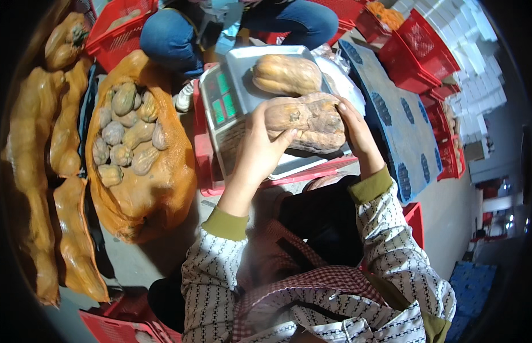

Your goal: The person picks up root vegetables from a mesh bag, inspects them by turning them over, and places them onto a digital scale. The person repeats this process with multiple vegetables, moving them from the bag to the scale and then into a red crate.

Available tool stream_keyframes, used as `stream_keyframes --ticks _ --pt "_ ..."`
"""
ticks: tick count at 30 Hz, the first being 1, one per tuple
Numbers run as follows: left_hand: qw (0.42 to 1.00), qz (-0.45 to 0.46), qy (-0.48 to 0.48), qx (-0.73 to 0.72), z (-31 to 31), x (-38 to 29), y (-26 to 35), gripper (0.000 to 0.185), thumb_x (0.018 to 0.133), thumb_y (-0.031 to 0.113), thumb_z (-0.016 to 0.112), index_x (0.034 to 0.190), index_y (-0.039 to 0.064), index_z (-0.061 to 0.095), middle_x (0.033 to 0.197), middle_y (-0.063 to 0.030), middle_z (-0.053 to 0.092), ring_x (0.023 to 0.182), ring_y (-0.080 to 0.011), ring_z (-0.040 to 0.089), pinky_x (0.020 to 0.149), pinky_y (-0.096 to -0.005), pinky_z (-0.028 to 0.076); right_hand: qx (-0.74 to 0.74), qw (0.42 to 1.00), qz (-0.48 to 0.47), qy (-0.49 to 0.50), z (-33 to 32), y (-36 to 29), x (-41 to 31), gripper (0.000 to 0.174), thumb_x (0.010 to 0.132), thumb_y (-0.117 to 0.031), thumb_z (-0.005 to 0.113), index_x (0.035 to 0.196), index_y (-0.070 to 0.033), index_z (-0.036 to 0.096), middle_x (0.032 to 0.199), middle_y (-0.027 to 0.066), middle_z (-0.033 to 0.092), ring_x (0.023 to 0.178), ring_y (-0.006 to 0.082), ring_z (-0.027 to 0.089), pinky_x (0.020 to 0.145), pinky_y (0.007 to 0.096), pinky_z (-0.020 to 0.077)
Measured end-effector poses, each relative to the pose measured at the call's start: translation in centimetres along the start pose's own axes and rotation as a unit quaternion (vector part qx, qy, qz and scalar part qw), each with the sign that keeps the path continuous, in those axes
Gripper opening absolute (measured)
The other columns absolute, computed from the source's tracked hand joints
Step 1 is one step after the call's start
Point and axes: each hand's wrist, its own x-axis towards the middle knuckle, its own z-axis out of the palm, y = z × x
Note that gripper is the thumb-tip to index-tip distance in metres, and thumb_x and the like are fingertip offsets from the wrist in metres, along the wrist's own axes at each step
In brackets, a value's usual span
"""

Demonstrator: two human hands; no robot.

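Between my two hands is a large tan squash (319,118) with rough brown scarred patches on its skin. My left hand (264,143) grips its left end, thumb across the near side. At the right end, my right hand (355,128) rests its fingers on the top edge. The squash is over the metal pan (244,92) of a digital scale; I cannot tell whether it touches the pan. Just beyond it, a second, smoother squash (287,74) lies on the pan. Green lit displays (223,105) show at the scale's left side.
An open orange mesh sack (171,188) of several small squashes stands to the left, beside filled sacks (30,141). Another person's knees (174,40) are across the scale. A blue pallet (388,115) and red crates (403,64) are at right. Another red crate (116,321) stands at lower left.
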Motion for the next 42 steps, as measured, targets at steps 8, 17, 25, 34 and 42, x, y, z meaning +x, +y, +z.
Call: stream_keyframes --ticks 8,17,25,34,42 --pt "0.968 0.101 0.051 0.224 -2.1 -1.8 1.9 0.061 0.077 0.026 0.075 0.128 0.003 0.049 0.124 -0.0186 0.054 0.116 -0.0373 0.052 0.099 -0.0457 0.043 -0.185 0.977 -0.048 0.097 2.2 -0.5 -1.1 0.046 0.1 -0.027 0.052 0.139 -0.003 0.045 0.112 0.0124 0.061 0.103 0.0148 0.058 0.087 0.0279 0.0475" --pt "0.904 0.272 -0.106 0.314 -13.0 -12.5 -11.3 0.017 0.073 0.014 0.064 0.089 0.01 0.061 0.091 -0.0035 0.056 0.087 -0.0234 0.053 0.078 -0.0367 0.043 -0.631 0.695 -0.345 0.021 6.8 -3.3 -2.2 0.082 0.055 -0.013 0.083 0.133 -0.013 0.055 0.135 0.0123 0.052 0.129 0.0374 0.041 0.11 0.0486 0.0312" --pt "0.828 -0.222 0.044 0.512 -29.3 -14.8 -35.1 0.018 0.072 0.009 0.057 0.087 0.009 0.065 0.089 -0.0143 0.067 0.085 -0.0327 0.064 0.074 -0.043 0.051 -0.605 0.705 -0.364 0.063 8.7 -3.0 -2.0 0.078 0.065 -0.002 0.076 0.138 -0.009 0.05 0.143 0.0156 0.046 0.138 0.0379 0.034 0.114 0.049 0.0244" --pt "0.808 -0.059 -0.023 0.586 -25.7 -2.9 -40.6 0.04 0.09 0.007 0.043 0.129 0.002 0.05 0.133 -0.0154 0.053 0.126 -0.0315 0.048 0.108 -0.0412 0.035 -0.513 0.775 -0.366 0.055 8.0 -0.8 -1.0 0.057 0.081 0.01 0.057 0.137 0.004 0.045 0.14 0.0189 0.047 0.134 0.0328 0.04 0.113 0.0444 0.0265" --pt "0.684 -0.23 0.066 0.689 -23.8 -1.5 -47.1 0.021 0.082 0.02 0.052 0.101 0.012 0.057 0.094 -0.006 0.059 0.099 -0.0226 0.054 0.094 -0.0378 0.041 -0.491 0.785 -0.368 0.083 8.6 -1.6 -3.1 0.04 0.091 -0.01 0.058 0.13 -0.002 0.053 0.133 0.0188 0.052 0.133 0.0364 0.041 0.112 0.0537 0.0269"
